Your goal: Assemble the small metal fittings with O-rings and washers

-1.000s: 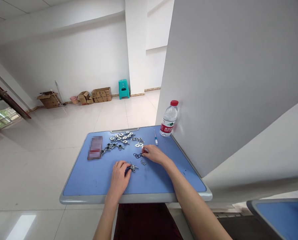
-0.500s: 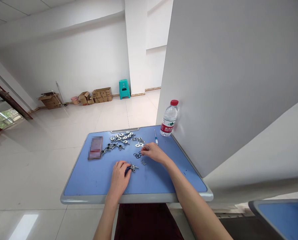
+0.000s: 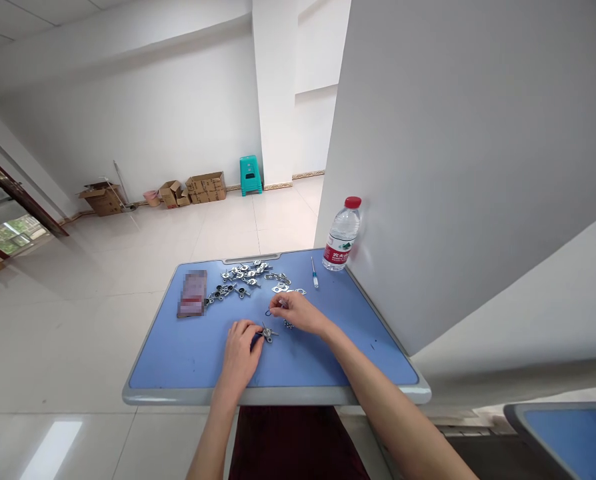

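My left hand (image 3: 242, 350) rests on the blue table, thumb and fingers closed on the edge of a small silver metal fitting (image 3: 267, 333) with projecting arms. Beyond it, my right hand (image 3: 301, 312) is pinched low over the tabletop; a small shiny bit shows at its fingers, too small to name. A black rubber ring (image 3: 268, 313) lies at those fingertips, and I cannot tell whether they touch it. Partly under the right hand is a little group of tiny metal pieces (image 3: 289, 325). Flat silver plates (image 3: 280, 288) lie just behind that hand.
More metal fittings (image 3: 248, 272) are spread at the table's back, some with black centres (image 3: 242, 292). A screwdriver (image 3: 315, 275) and a red-capped water bottle (image 3: 342, 237) stand towards the right, by the wall. A blurred-out flat rectangular object (image 3: 193, 293) lies at left.
My right hand has shifted slightly left, from beside the black rings to over them, hiding most of them. My left hand stays on the metal fitting.
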`<state>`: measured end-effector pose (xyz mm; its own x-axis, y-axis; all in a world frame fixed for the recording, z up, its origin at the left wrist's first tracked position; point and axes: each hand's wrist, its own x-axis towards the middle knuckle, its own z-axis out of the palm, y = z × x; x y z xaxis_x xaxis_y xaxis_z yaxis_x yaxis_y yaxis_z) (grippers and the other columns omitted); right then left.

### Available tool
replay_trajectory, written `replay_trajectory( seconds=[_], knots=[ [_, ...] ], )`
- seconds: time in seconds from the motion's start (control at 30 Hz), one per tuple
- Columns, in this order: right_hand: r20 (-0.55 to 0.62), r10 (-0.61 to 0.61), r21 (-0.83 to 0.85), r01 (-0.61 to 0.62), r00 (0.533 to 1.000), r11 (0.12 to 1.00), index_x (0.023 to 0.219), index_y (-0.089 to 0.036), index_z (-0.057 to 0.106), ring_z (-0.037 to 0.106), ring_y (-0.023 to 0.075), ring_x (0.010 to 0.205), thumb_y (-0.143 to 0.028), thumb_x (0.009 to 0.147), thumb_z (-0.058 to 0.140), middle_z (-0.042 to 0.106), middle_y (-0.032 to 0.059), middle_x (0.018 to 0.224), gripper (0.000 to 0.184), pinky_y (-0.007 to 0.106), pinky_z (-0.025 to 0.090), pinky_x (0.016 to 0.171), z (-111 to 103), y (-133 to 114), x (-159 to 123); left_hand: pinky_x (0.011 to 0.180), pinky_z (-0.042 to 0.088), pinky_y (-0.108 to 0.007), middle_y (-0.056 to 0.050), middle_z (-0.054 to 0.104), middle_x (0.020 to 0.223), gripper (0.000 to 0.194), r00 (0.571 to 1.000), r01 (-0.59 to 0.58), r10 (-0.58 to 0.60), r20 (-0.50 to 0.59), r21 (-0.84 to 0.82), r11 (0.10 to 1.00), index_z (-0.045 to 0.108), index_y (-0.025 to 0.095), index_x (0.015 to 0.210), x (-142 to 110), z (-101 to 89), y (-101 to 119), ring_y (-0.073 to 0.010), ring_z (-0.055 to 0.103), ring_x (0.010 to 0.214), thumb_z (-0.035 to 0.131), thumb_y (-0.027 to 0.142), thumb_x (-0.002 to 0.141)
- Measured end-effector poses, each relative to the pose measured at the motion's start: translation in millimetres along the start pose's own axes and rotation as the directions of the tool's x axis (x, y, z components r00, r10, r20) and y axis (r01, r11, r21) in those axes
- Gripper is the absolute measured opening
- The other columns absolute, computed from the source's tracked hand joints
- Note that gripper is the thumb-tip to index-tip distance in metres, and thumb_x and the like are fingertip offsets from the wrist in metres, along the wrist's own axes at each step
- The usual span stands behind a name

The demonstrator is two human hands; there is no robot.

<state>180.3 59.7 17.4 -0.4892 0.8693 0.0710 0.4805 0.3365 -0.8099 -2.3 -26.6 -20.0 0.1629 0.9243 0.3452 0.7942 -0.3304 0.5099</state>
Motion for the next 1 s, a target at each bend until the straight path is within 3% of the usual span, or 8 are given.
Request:
replay_trajectory(
  seconds=[0.17,0.4,0.83,0.93,1.0],
  knots=[
    [0.039,-0.141,-0.087,0.144,0.989,0.986,0.08,-0.018,0.066,0.057,0.0149,0.074,-0.009,0.083,0.054,0.068,0.0033,0.084,0.015,0.025,0.04,0.069,14.8,-5.2,-1.3,0.082,0.048,-0.039,-0.004,0.063,0.099,0.018,1.0,0.001,-0.001,0.001,0.016,1.0,0.064,0.024,0.096,0.2,0.9,-1.0,-0.0229,0.057,0.093,0.054,0.012,0.087],
    [0.059,-0.217,-0.233,0.225,0.974,0.946,0.085,-0.018,0.067,0.059,0.015,0.075,-0.007,0.085,0.056,0.068,0.0036,0.088,0.015,0.024,0.039,0.068,14.3,-1.2,-2.7,0.082,0.047,-0.038,-0.004,0.063,0.099,0.016,1.0,0.0,-0.001,0.016,0.031,1.0,0.063,0.022,0.096,0.7,1.0,-1.0,-0.0228,0.056,0.094,0.055,0.012,0.087],
    [0.213,-0.232,-0.247,0.281,0.949,0.927,0.082,-0.019,0.071,0.057,0.0133,0.069,-0.007,0.082,0.059,0.069,0.0015,0.083,0.017,0.023,0.037,0.063,2.3,-8.6,-9.7,0.083,0.048,-0.039,-0.005,0.062,0.1,0.017,1.0,0.014,-0.014,0.013,0.012,1.0,0.063,0.021,0.098,0.2,1.1,-1.9,-0.0226,0.056,0.094,0.054,0.012,0.087],
    [0.227,-0.213,-0.194,0.258,0.95,0.946,0.079,-0.019,0.071,0.054,0.0123,0.064,-0.017,0.086,0.06,0.067,0.0002,0.075,0.013,0.022,0.035,0.061,-1.4,-11.4,-11.1,0.083,0.049,-0.038,-0.004,0.063,0.1,0.017,1.0,0.011,-0.011,0.009,0.018,1.0,0.063,0.022,0.098,0.3,0.7,-1.7,-0.0222,0.056,0.094,0.055,0.012,0.087],
    [0.198,-0.181,-0.157,0.213,0.963,0.964,0.078,-0.018,0.07,0.05,0.0114,0.057,-0.027,0.091,0.056,0.064,-0.0005,0.066,0.021,0.023,0.033,0.057,-3.5,-13.2,-11.6,0.083,0.049,-0.038,-0.004,0.063,0.1,0.017,1.0,0.008,-0.008,0.005,0.022,1.0,0.063,0.022,0.098,0.4,0.3,-1.2,-0.0221,0.057,0.094,0.055,0.012,0.086]
  ],
)
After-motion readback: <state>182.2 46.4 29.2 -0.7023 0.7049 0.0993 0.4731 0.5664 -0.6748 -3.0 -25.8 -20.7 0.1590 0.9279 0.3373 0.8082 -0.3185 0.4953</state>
